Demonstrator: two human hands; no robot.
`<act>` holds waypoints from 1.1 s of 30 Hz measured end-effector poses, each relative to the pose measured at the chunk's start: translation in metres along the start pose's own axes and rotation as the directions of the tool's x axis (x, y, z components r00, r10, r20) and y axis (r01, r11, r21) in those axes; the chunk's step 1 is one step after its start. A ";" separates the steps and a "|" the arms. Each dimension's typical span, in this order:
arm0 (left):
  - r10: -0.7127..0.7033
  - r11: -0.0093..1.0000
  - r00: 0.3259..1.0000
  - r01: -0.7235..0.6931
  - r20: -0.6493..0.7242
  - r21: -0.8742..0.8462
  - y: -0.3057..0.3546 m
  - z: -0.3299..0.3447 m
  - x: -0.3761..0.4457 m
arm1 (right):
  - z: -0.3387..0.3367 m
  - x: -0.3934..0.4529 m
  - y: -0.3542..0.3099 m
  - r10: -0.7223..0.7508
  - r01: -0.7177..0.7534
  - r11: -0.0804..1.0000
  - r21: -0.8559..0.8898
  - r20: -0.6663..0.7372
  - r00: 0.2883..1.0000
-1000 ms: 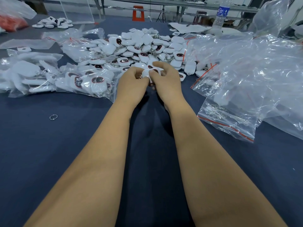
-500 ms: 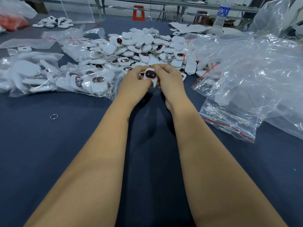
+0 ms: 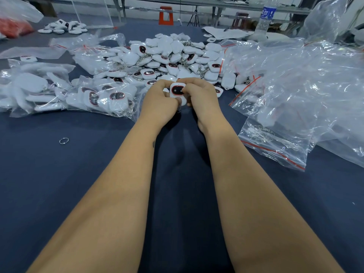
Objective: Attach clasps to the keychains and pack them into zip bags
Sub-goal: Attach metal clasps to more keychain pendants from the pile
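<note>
A white keychain [image 3: 175, 91] with a dark, red-rimmed oval face stands upright between my hands, face toward me. My left hand [image 3: 158, 102] grips its left edge with curled fingers. My right hand [image 3: 200, 95] pinches its right side, a fingertip on the face. A bit of metal chain hangs below it, mostly hidden. Behind my hands lies a big pile of loose white keychains [image 3: 167, 54]. A loose metal ring [image 3: 64, 141] lies on the dark blue table [image 3: 78, 174] to the left.
Filled zip bags [image 3: 102, 97] lie left of my hands, more of them [image 3: 29, 89] at the far left. A heap of empty clear zip bags [image 3: 307, 91] with red seals covers the right side. A water bottle [image 3: 266, 18] stands at the back right.
The keychain has been turned from lying flat between my fingers to upright with its dark face toward me. Both hands stayed in the same place.
</note>
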State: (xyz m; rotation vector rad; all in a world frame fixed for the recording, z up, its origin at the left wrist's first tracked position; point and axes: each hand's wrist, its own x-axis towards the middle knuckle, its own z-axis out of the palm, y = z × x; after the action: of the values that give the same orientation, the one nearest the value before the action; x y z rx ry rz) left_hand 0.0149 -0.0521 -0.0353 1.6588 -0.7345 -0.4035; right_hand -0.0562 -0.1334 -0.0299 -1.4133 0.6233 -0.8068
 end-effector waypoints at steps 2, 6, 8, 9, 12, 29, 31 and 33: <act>0.004 1.000 1.000 -0.004 -0.009 0.014 0.000 0.000 0.000 | 0.001 0.001 0.001 0.006 -0.006 1.000 -0.006 -0.001 1.000; 0.005 1.000 1.000 -0.005 -0.017 0.020 0.001 0.002 -0.001 | 0.001 0.002 0.002 0.004 -0.004 1.000 0.001 0.001 1.000; 0.006 1.000 1.000 -0.005 -0.022 0.021 0.001 0.002 -0.001 | 0.001 0.001 0.002 0.006 -0.006 1.000 0.002 0.006 1.000; 0.007 1.000 1.000 -0.007 -0.025 0.023 0.001 0.001 -0.001 | 0.001 0.001 0.001 0.006 -0.006 1.000 0.002 0.008 1.000; 0.008 1.000 1.000 -0.007 -0.029 0.027 0.001 0.002 0.000 | 0.002 0.000 0.000 0.002 -0.002 1.000 0.015 0.015 1.000; -0.004 1.000 1.000 0.004 -0.002 0.006 -0.002 0.005 0.004 | 0.002 -0.002 0.000 -0.012 0.012 1.000 -0.013 -0.005 1.000; -0.008 1.000 1.000 0.008 0.003 -0.005 -0.002 0.005 0.004 | 0.003 -0.001 0.001 -0.017 0.017 0.999 -0.031 -0.010 1.000; -0.009 1.000 1.000 0.009 0.003 -0.013 -0.002 0.005 0.004 | 0.003 -0.001 0.002 -0.024 0.023 0.999 -0.035 -0.009 1.000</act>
State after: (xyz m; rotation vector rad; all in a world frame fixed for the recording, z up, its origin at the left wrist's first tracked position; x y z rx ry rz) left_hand 0.0151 -0.0583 -0.0383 1.6498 -0.7255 -0.4159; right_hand -0.0543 -0.1306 -0.0313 -1.4514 0.6316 -0.8249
